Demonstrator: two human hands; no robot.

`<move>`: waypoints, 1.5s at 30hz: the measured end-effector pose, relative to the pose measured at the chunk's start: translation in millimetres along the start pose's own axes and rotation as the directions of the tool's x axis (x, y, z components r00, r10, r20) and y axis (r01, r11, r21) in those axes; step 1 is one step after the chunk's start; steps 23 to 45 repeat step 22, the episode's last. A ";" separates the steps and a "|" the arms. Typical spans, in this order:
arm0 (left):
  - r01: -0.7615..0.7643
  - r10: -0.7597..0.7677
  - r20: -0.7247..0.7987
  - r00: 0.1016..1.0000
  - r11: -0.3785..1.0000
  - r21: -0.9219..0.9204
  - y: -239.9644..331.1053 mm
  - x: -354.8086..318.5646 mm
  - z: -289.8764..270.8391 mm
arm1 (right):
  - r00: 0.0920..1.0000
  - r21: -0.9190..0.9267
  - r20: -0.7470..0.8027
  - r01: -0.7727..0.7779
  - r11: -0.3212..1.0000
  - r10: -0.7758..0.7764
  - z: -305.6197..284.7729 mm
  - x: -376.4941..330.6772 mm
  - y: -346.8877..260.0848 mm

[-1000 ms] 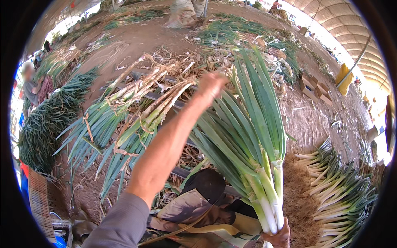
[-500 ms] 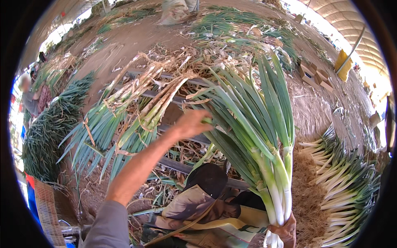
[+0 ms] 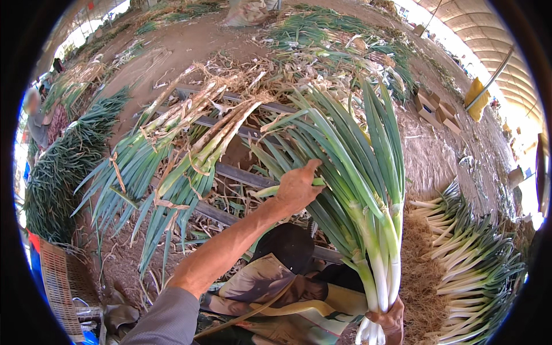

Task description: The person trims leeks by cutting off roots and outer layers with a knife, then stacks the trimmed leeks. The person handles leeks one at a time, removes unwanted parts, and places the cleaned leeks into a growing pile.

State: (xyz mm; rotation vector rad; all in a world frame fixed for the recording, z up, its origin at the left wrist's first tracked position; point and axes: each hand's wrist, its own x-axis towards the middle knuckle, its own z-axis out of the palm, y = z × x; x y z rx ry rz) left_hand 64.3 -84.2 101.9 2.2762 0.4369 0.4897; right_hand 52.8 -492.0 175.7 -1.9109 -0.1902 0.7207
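In my right hand, low in the picture, a bunch of large green onions is gripped at its white root ends. The bunch stands tilted, its long green leaves fanning up and to the left. My left hand is closed at the left side of those leaves. A strip of green leaf pokes out on both sides of that fist. Untrimmed green onions with dry brown outer skins lie on a metal rack left of my left hand.
Cleaned green onions are stacked at the right, roots toward me. At the far left rises a pile of green leaves near another person. A woven basket is at lower left. Cardboard boxes sit at the back right.
My left hand has moved down and to the right, closer to the bunch's stems, with a leaf strip in it. The right hand keeps its hold on the bunch.
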 end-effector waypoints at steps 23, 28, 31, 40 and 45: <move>0.436 -0.551 -0.227 0.803 0.803 -0.407 -100.6 32.5 -30.8 | 0.996 -0.164 0.064 0.065 0.984 -0.055 -20.0 5.6 23.6; 0.436 -0.551 -0.227 0.803 0.803 -0.407 -100.6 32.5 -30.8 | 0.996 -0.164 0.064 0.065 0.984 -0.055 -20.0 5.6 23.6; 0.436 -0.551 -0.227 0.803 0.803 -0.407 -100.6 32.5 -30.8 | 0.996 -0.164 0.064 0.065 0.984 -0.055 -20.0 5.6 23.6; 0.436 -0.551 -0.227 0.803 0.803 -0.407 -100.6 32.5 -30.8 | 0.996 -0.164 0.064 0.065 0.984 -0.055 -20.0 5.6 23.6; 0.436 -0.551 -0.227 0.803 0.803 -0.407 -100.6 32.5 -30.8 | 0.996 -0.164 0.064 0.065 0.984 -0.055 -20.0 5.6 23.6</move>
